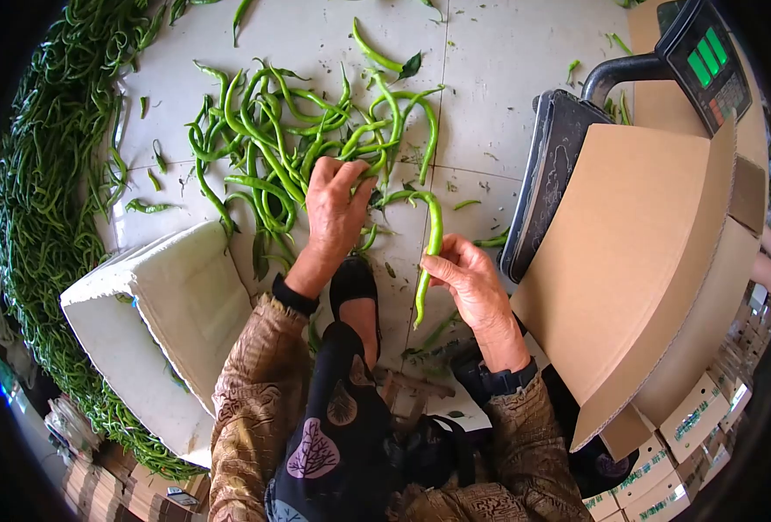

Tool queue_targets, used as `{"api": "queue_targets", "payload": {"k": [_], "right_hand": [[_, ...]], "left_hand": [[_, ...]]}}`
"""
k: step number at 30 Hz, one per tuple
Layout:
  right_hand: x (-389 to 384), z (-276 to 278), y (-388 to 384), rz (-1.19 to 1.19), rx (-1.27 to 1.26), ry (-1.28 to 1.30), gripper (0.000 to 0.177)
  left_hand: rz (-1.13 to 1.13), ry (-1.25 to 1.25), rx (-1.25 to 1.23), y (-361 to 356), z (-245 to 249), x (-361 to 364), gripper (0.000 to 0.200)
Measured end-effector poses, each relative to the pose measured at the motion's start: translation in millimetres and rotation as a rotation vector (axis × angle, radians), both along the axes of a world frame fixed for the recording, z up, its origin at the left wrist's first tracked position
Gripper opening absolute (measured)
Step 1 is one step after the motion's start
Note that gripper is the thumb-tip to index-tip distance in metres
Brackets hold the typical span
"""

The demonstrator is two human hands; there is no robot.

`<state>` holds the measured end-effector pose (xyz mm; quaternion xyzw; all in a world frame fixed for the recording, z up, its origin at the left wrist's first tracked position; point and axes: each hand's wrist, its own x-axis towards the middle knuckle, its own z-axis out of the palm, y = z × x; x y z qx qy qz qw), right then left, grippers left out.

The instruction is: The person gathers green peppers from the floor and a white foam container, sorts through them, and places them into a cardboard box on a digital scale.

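Observation:
My right hand (471, 280) pinches one long, curved green chili pepper (435, 228) between thumb and fingers, near its lower end. The pepper hangs over the floor with its bent stem end up and to the left. My left hand (338, 207) is at the near edge of a loose heap of green chili peppers (268, 143) on the tiled floor. Its fingers are curled closed on a pepper (377, 167) there, though the fingertips are partly hidden.
At left, a white foam box (155, 296) lies in front of a large bank of green peppers (50, 174). An open cardboard box (616, 252) leans against a scale (555, 174) with a lit display (707, 59) at right. Printed cartons (694, 418) are stacked beyond.

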<state>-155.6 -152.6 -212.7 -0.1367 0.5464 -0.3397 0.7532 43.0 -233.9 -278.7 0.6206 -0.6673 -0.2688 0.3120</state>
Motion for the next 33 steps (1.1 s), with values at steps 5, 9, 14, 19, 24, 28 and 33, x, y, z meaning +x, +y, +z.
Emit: {"api": "queue_targets", "payload": {"k": [5, 9, 14, 19, 24, 28, 33], "right_hand": [[2.6, 5.3, -2.9, -0.120, -0.026, -0.006, 0.017], [3.7, 0.5, -0.3, -0.258, -0.001, -0.087, 0.015], [7.5, -9.8, 4.0, -0.196, 0.095, -0.065, 0.025], [-2.7, -34.6, 13.1, -0.481, 0.105, -0.030, 0.025], [-15.9, -27.4, 4.7, -0.447, -0.005, 0.114, 0.011], [-17.9, -21.5, 3.8, -0.439, 0.004, 0.144, 0.008], [-15.4, -43.5, 13.3, -0.534, 0.083, 0.201, 0.023]], "left_hand": [[0.252, 0.587, 0.372, 29.3, 38.3, 6.7, 0.017], [0.379, 1.165, 0.667, 49.4, 53.0, 9.2, 0.021], [0.266, 1.317, 1.008, 76.5, 56.0, -16.7, 0.021], [-0.137, 0.591, 0.611, 37.4, 28.4, -20.6, 0.029], [-0.187, -0.451, -0.160, -28.5, -34.7, -3.1, 0.038], [-0.257, -0.511, -0.158, -22.0, -26.2, 2.0, 0.023], [-0.409, -0.227, 0.268, -3.7, -8.3, -26.4, 0.023]]}}
